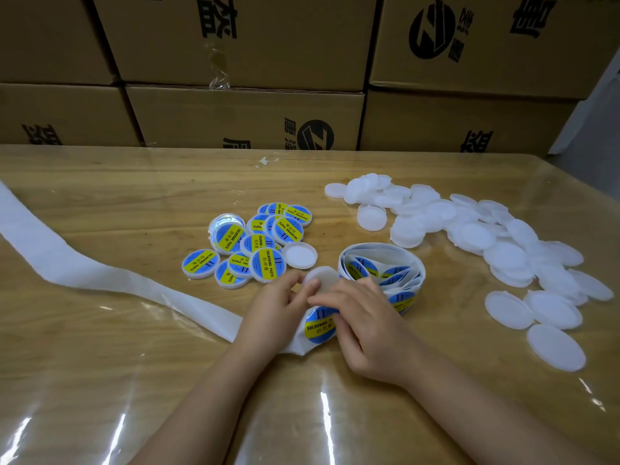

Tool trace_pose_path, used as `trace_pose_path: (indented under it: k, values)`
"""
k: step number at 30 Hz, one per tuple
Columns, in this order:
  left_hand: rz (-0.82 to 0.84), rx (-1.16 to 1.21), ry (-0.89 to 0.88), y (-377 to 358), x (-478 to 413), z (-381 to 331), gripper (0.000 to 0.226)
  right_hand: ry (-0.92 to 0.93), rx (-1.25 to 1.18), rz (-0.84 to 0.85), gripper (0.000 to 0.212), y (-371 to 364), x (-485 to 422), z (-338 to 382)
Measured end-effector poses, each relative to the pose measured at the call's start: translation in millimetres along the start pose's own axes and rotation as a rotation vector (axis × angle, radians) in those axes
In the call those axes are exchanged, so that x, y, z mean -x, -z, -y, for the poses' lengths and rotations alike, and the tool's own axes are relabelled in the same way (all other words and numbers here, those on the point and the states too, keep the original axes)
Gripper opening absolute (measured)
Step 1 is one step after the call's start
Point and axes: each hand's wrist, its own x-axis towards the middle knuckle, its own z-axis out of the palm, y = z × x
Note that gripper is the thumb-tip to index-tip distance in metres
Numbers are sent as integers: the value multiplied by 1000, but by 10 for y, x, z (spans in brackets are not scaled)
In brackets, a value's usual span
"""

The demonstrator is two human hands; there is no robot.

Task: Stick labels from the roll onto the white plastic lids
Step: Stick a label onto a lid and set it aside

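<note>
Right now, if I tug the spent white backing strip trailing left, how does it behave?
Probably floppy: the backing strip bends and folds where it lies. Likely light and thin, so it should slide on the glossy table, not roll.

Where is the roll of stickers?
In the head view, the label roll sits mid-table, just beyond the right hand, with labelled lids on its left and plain white lids on its right.
</note>
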Motion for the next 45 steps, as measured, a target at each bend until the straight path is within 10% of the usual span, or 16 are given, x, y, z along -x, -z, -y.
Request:
trace_pose_path:
  k: [20, 33, 45]
  values:
    - [39, 387, -57, 37, -46, -52, 23, -139, -68, -133, 31, -207, -144, 105]
    - [46, 402, -74, 7, -46, -31, 18, -184, -304, -193, 35, -255, -137, 175]
    - [-82, 272, 13, -1, -68, -1, 14, -120, -49, -317, 15, -71, -56, 41]
